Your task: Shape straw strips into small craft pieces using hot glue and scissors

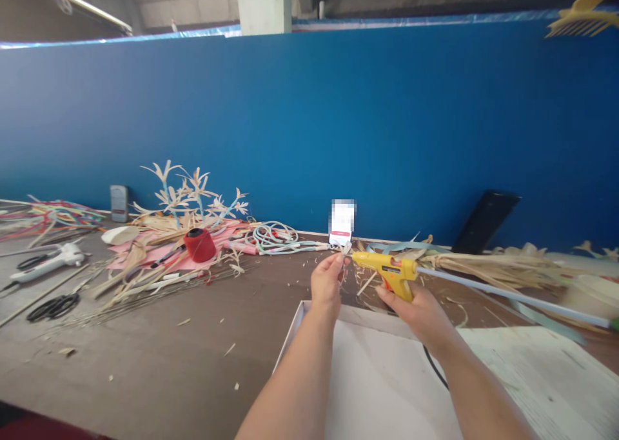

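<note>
Presently I have the left hand (327, 285) pinched tight, thumb and fingertips together on a small pale flower-shaped piece (345, 248). The piece pokes up just past those fingertips, right beside the nozzle of the yellow glue gun (384, 261); from here I can't tell whether the two touch. My right hand (420, 311) has its fingers curled round the gun's handle; how far the trigger is pressed, I can't make out. A long whitish glue stick (507, 291) runs from the gun's rear toward the table's right side.

Both hands work over the far rim of a shallow white box (293, 330) on the table (159, 369). For writing, I get little: the dark label on the gun's side is too small to read, the phone (341, 220) near the table's back edge has its screen masked by blocks above a red band, and the printed sheet (536, 362) toward the table's near right corner is too blurred.
</note>
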Demonstrator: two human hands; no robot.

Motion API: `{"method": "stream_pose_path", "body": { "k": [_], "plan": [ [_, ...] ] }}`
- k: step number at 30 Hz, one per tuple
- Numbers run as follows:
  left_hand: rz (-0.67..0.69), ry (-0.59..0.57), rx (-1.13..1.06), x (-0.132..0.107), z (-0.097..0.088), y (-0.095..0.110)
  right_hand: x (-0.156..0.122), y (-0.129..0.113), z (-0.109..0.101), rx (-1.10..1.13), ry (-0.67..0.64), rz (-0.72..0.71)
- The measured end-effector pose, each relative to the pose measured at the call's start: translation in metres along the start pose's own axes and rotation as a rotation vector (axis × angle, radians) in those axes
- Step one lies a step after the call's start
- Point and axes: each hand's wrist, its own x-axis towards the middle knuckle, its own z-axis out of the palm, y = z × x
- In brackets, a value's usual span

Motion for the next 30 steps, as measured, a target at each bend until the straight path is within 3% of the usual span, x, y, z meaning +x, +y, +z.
{"method": "stream_pose_path", "body": {
  "k": [6, 11, 30],
  "plan": [
    [-0.002, 0.008, 0.006, 0.0005, -0.0005, 0.0, 0.0007, 0.0014, 0.001, -0.001, -0.012, 0.005],
    [0.008, 0.001, 0.021, 0.0008, -0.0015, -0.0007, 0.0001, 0.0019, 0.003, -0.008, 0.052, -0.001],
    [-0.001, 0.011, 0.016, 0.0002, 0.0, 0.0008, -0.0012, -0.0009, 0.0017, -0.028, 0.016, -0.031]
  ]
}}
